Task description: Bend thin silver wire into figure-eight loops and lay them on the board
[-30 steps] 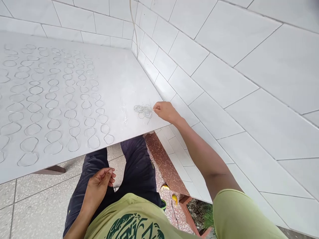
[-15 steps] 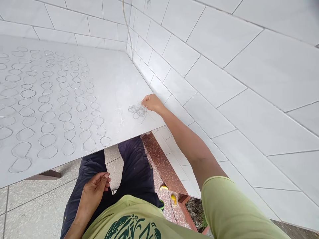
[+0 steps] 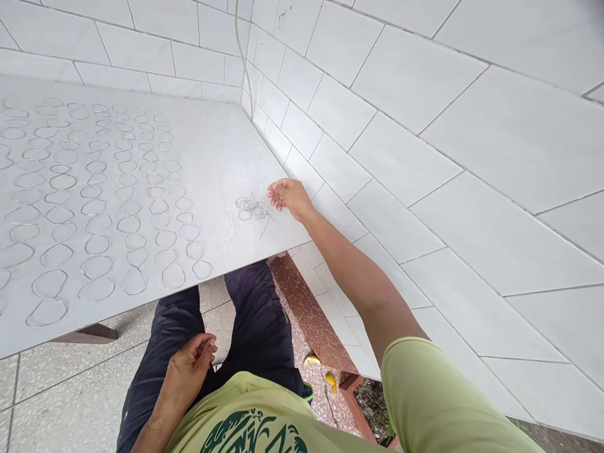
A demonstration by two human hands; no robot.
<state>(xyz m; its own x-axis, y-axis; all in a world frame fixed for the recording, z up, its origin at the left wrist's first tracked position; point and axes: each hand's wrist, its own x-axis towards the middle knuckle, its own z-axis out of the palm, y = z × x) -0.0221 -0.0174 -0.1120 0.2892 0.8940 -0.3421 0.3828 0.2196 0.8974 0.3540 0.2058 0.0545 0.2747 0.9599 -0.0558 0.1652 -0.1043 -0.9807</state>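
My right hand [image 3: 289, 199] is over the right end of the white table, its fingers slightly curled and apart. Just left of its fingertips lies a tangled pile of thin wire [image 3: 252, 208], with a few loose ends sticking out. A faint thin strand shows beside the fingers; whether they touch it is unclear. My left hand [image 3: 191, 362] rests low over my lap, fingers curled in with the thumb against them. Anything inside it is hidden. Twisted wire loops shaped like figure eights [image 3: 136, 257] are laid out in rows across the left part of the table.
The white table [image 3: 214, 157] meets tiled walls [image 3: 358, 145] at the back and right. A thin pale cable [image 3: 241, 56] hangs down the corner. Below are a speckled floor [image 3: 75, 384], a reddish ledge [image 3: 309, 308] and small yellow pieces [image 3: 331, 381].
My right hand's fingers have spread from a pinch beside the wire pile. The pile has shifted slightly left of them. My left hand has risen little and stays curled; the view has turned slightly.
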